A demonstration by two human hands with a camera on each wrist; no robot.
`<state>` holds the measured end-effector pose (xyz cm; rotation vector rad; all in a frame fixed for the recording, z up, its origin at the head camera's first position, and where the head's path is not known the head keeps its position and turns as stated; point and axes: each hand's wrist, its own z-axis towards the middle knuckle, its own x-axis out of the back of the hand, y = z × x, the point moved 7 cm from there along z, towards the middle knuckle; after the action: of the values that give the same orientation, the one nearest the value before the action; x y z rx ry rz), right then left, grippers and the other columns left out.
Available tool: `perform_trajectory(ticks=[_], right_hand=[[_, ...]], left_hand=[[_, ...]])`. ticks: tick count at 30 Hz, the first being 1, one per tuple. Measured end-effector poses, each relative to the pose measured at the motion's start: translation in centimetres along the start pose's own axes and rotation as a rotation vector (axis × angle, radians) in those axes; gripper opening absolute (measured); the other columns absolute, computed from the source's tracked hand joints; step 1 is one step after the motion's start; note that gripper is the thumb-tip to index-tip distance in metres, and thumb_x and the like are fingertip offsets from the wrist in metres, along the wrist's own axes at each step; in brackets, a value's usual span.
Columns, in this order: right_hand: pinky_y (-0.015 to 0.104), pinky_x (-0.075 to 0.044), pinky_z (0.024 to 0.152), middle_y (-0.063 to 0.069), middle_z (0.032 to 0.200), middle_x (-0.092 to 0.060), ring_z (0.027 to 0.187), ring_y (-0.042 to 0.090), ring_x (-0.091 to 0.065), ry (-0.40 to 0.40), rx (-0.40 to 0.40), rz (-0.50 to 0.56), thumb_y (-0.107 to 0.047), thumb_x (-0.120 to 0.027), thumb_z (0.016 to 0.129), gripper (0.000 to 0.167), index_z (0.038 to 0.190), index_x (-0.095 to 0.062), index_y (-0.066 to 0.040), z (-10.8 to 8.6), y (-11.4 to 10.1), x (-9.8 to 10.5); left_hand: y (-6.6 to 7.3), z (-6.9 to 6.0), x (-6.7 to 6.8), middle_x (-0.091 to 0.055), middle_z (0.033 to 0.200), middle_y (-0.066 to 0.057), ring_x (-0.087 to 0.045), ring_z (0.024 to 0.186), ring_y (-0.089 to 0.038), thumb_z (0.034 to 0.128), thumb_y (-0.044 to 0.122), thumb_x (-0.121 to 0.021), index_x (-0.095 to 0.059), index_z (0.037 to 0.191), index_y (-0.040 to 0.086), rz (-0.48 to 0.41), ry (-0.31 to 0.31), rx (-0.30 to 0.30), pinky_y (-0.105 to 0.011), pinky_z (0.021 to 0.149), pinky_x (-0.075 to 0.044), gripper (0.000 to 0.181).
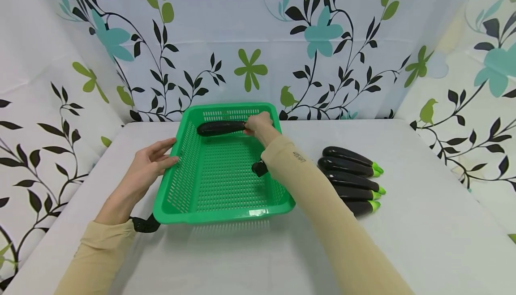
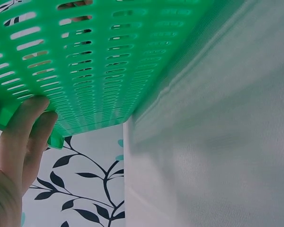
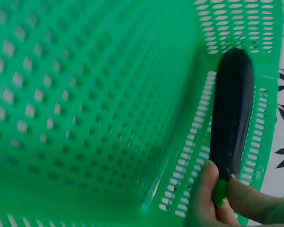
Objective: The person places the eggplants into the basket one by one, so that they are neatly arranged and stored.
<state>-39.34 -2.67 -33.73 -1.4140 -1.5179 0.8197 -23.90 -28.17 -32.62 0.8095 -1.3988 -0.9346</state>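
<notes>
A green perforated plastic basket [image 1: 225,219] sits on the white table. My right hand [image 1: 260,125] reaches over its right side and pinches a dark eggplant [image 1: 219,128] by its green stem end. In the right wrist view, that eggplant [image 3: 233,109] lies along the basket's far wall, thumb and fingers around its tip. My left hand [image 1: 151,160] is at the basket's left rim. The left wrist view shows its fairly straight fingers [image 2: 22,137] touching the outside of the perforated wall [image 2: 94,71].
Several eggplants [image 1: 350,181] with bright green stem ends lie in a row on the table [image 1: 423,223], right of the basket and partly behind my right sleeve. A leaf-patterned curtain [image 1: 225,53] hangs behind and at both sides. Black wrist devices [image 1: 146,224] show at both arms.
</notes>
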Motion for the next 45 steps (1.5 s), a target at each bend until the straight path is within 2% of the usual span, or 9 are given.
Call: perform_trajectory(ticks=[2,6,9,16,24,31,35,39,45], right_hand=[[0.035,-0.057,0.089,0.019,0.154,-0.036,0.074,0.021,-0.065,-0.006,-0.002,-0.023,0.001,-0.058,0.098,0.056,0.15,-0.039,-0.003,0.2,0.3,-0.1],[0.035,-0.055,0.092,0.02,0.155,-0.033,0.099,0.027,-0.068,-0.036,0.015,-0.094,0.001,-0.061,0.097,0.064,0.153,-0.032,-0.003,0.5,0.7,-0.3],[0.035,-0.055,0.093,0.022,0.158,-0.024,0.108,0.03,-0.066,-0.055,0.03,-0.132,0.001,-0.063,0.095,0.069,0.155,-0.028,-0.003,0.6,0.8,-0.3],[0.037,-0.054,0.095,0.022,0.164,-0.011,0.111,0.035,-0.066,-0.108,0.037,-0.177,0.002,-0.062,0.096,0.076,0.159,-0.019,-0.006,0.5,0.7,-0.7],[0.039,-0.055,0.093,0.023,0.163,-0.01,0.106,0.037,-0.068,-0.103,0.044,-0.281,0.003,-0.061,0.096,0.081,0.16,-0.012,-0.007,1.1,0.4,-1.1],[0.04,-0.057,0.088,0.02,0.165,-0.006,0.101,0.038,-0.069,-0.113,0.014,-0.287,0.003,-0.06,0.096,0.082,0.161,-0.013,-0.012,1.9,1.1,-1.5],[0.038,-0.057,0.087,0.023,0.164,-0.01,0.099,0.036,-0.07,-0.105,0.041,-0.296,0.003,-0.061,0.096,0.078,0.159,-0.017,-0.008,1.5,0.9,-1.4],[0.037,-0.057,0.087,0.027,0.162,-0.014,0.099,0.036,-0.071,-0.101,0.059,-0.305,0.004,-0.062,0.095,0.076,0.158,-0.02,-0.005,1.0,0.7,-1.2],[0.036,-0.057,0.088,0.025,0.164,-0.011,0.101,0.035,-0.071,-0.118,0.052,-0.312,0.003,-0.064,0.094,0.081,0.159,-0.017,-0.008,0.6,0.6,-1.1]], left_hand=[[0.0,0.0,0.0,-0.044,0.151,-0.025,-0.059,0.098,0.009,0.1031,0.024,-0.057,-0.027,0.158,0.006,0.004,0.001,0.0,-0.02,0.078,-0.053,0.065],[0.0,-0.1,-0.1,-0.044,0.152,-0.023,-0.058,0.099,0.009,0.103,0.023,-0.057,-0.027,0.158,0.007,0.002,-0.001,0.007,-0.02,0.078,-0.053,0.065],[0.0,-0.1,-0.2,-0.044,0.152,-0.022,-0.058,0.101,0.007,0.1031,0.023,-0.057,-0.026,0.158,0.008,-0.001,-0.008,0.016,-0.02,0.078,-0.053,0.065],[0.0,0.0,0.0,-0.044,0.152,-0.022,-0.059,0.101,0.006,0.1029,0.023,-0.057,-0.025,0.159,0.009,0.004,-0.009,0.018,-0.02,0.078,-0.053,0.066],[0.2,0.1,0.2,-0.045,0.152,-0.022,-0.059,0.104,0.004,0.1029,0.024,-0.057,-0.025,0.159,0.009,0.007,-0.011,0.019,-0.019,0.08,-0.053,0.066],[0.0,0.0,0.0,-0.045,0.152,-0.021,-0.06,0.113,-0.007,0.1028,0.023,-0.057,-0.026,0.159,0.009,0.01,-0.016,0.034,-0.019,0.081,-0.053,0.066],[0.1,-0.1,0.1,-0.044,0.152,-0.02,-0.06,0.118,-0.015,0.1027,0.025,-0.057,-0.026,0.159,0.011,0.019,-0.016,0.031,-0.019,0.081,-0.052,0.066],[0.0,-0.1,0.1,-0.044,0.153,-0.02,-0.06,0.115,-0.009,0.1029,0.026,-0.057,-0.026,0.159,0.011,0.013,-0.017,0.03,-0.019,0.081,-0.052,0.066],[0.1,0.0,0.0,-0.046,0.151,-0.022,-0.06,0.104,0.001,0.1028,0.025,-0.057,-0.025,0.159,0.01,0.009,-0.016,0.025,-0.019,0.08,-0.053,0.066]])
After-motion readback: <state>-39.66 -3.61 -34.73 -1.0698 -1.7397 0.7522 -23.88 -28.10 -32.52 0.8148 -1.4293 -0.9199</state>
